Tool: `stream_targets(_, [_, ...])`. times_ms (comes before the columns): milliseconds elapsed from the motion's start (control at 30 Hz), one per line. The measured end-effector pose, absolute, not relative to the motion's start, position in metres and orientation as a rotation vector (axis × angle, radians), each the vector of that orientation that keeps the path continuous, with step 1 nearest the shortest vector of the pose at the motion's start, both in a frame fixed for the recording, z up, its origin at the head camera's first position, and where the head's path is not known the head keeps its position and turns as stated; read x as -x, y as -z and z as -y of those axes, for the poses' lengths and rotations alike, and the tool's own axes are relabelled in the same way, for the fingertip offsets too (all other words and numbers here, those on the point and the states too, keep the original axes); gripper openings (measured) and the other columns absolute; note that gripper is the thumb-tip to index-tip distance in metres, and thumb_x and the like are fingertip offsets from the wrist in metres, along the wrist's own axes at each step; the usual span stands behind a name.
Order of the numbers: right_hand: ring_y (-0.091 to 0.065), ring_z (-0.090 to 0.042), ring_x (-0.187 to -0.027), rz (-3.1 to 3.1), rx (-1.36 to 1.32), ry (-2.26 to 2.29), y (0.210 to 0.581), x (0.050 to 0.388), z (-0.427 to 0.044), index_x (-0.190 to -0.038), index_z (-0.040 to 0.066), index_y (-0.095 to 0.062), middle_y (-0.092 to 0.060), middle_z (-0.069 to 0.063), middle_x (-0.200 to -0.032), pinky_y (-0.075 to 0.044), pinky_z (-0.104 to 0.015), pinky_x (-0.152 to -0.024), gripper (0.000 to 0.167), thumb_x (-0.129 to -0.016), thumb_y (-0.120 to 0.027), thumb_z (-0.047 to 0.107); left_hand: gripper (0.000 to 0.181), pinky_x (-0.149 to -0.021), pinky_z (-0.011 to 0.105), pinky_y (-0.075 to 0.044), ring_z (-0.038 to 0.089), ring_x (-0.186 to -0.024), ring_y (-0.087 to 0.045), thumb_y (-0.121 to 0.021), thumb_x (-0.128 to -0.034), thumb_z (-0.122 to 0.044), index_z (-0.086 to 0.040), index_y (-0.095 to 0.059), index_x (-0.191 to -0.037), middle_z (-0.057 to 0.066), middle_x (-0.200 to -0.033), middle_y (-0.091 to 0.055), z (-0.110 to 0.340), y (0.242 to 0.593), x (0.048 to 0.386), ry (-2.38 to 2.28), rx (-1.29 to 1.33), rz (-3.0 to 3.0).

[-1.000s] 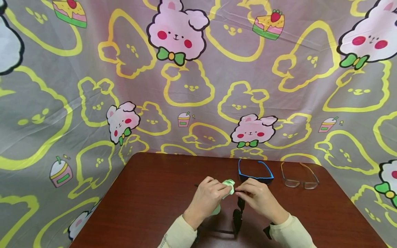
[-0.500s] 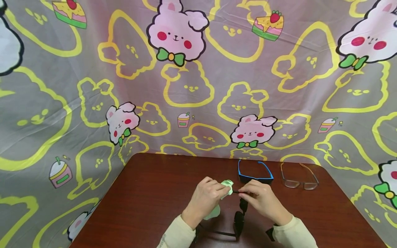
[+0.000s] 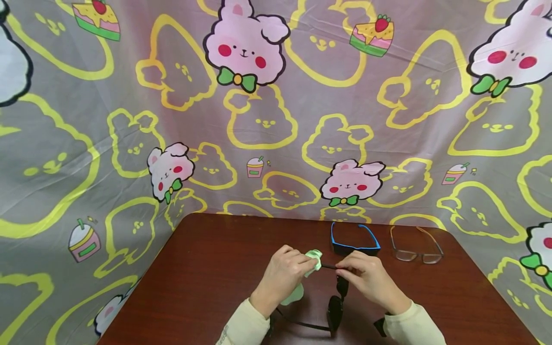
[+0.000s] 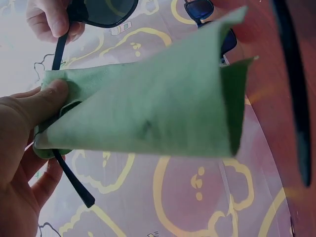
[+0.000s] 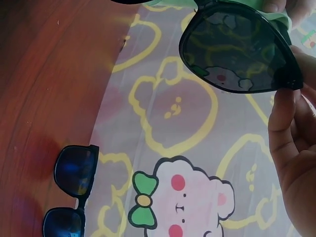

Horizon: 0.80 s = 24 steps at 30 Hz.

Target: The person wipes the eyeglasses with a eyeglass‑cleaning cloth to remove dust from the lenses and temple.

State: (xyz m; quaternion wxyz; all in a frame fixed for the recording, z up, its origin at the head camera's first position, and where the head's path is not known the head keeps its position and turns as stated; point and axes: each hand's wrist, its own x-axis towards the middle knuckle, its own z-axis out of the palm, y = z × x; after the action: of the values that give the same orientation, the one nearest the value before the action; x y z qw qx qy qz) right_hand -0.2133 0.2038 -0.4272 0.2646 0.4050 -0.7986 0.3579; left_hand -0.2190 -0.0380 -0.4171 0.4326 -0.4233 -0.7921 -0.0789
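Black sunglasses (image 3: 335, 314) are held up over the table between both hands, one dark lens large in the right wrist view. My left hand (image 3: 282, 273) pinches a pale green cloth (image 4: 148, 113) folded round one temple of the sunglasses. In the left wrist view the temple's tip (image 4: 81, 190) sticks out below the cloth, and the thumb presses on top. My right hand (image 3: 368, 278) pinches the same temple near the hinge, beside the lens. The other temple (image 3: 308, 327) points left, toward my left forearm. A loose flap of the cloth hangs below the left hand.
Blue-framed sunglasses (image 3: 355, 247) lie behind my hands on the brown table (image 3: 207, 273). Clear-lensed glasses (image 3: 417, 256) with orange-brown temples lie to their right. A dark object (image 3: 379, 327) shows beside the right sleeve. A patterned curtain (image 3: 267, 105) surrounds the table's back and sides.
The left hand and cloth have slid slightly left along the temple, baring more of it. The right hand and the sunglasses' front have shifted a little right and down.
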Motion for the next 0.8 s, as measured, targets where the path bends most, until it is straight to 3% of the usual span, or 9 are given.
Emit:
stream_targets(567, [-0.052,0.001,-0.068,2.192,-1.042,-0.931,0.4292,0.2113,-0.2107,-0.091,0.023,-0.071,-0.061,0.014,-0.085,-0.040,-0.011,-0.054,0.035,-0.070,-0.078,-0.004,0.033,-0.065,0.022,-0.042,0.003,-0.071,-0.061,-0.082,-0.0637,-0.007,-0.025,-0.075,-0.090,-0.014,-0.082,-0.069,0.0424,0.4164,0.2195,0.194,1.045,1.983])
stream_targets(800, [-0.053,-0.001,-0.067,2.163,-1.057,-0.963,0.4306,0.2117,-0.2140,-0.089,0.020,-0.071,-0.062,0.008,-0.083,-0.040,-0.010,-0.055,0.031,-0.071,-0.077,-0.005,0.029,-0.065,0.021,-0.042,0.003,-0.069,-0.060,-0.081,-0.0675,-0.006,-0.024,-0.076,-0.089,-0.013,-0.082,-0.069,0.0441,0.4162,0.2207,0.223,1.045,1.969])
